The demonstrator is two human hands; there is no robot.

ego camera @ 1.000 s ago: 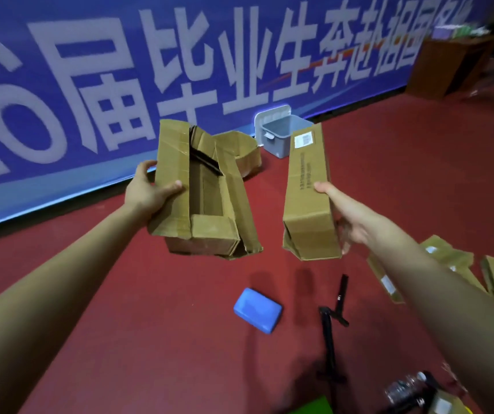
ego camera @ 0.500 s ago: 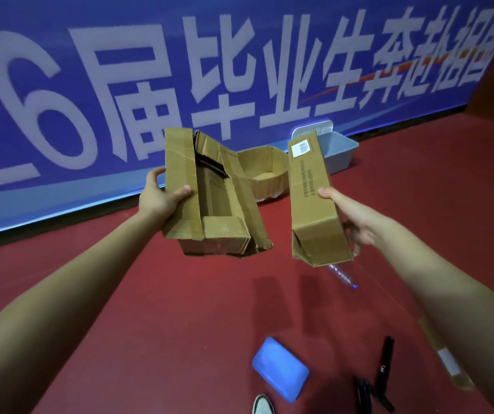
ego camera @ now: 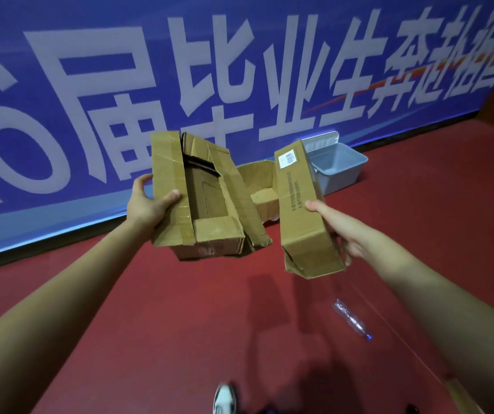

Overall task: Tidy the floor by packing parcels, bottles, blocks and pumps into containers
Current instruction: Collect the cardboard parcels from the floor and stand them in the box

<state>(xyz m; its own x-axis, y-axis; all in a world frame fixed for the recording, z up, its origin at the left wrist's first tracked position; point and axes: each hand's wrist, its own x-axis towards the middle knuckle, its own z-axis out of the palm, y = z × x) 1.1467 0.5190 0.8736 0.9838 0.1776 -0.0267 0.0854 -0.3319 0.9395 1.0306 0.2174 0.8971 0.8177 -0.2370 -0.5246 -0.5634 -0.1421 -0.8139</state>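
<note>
1. Closer now: the open carton on the floor (ego camera: 265, 189) and the grey bin (ego camera: 336, 170) by the banner (ego camera: 239, 70) loom larger than a second ago, and the blue block and black pump seen earlier have dropped out of view.
2. Left hand (ego camera: 147, 204) is clamped on the side flap of a torn, open box (ego camera: 206, 198), thumb on top, fingers underneath; the box appears empty.
3. Right hand (ego camera: 338, 231) grips a long, closed parcel (ego camera: 302, 213), thumb on its upper face, fingers wrapped behind.
4. Key relation: the parcel's long axis points away from the person, straight toward the carton and bin just beyond its far end. The right hand is nearer the bin; the left is nearer the carton.
5. Materials: the box is creased, tape-patched corrugated board with ragged flaps. The parcel is smoother board, dented at its near end, with a white barcode label at the far end. The bin is rigid plastic, lid up.
6. A clear plastic bottle (ego camera: 351, 319) lies on the red floor (ego camera: 180, 324) below the right forearm, not yet packed.
</note>
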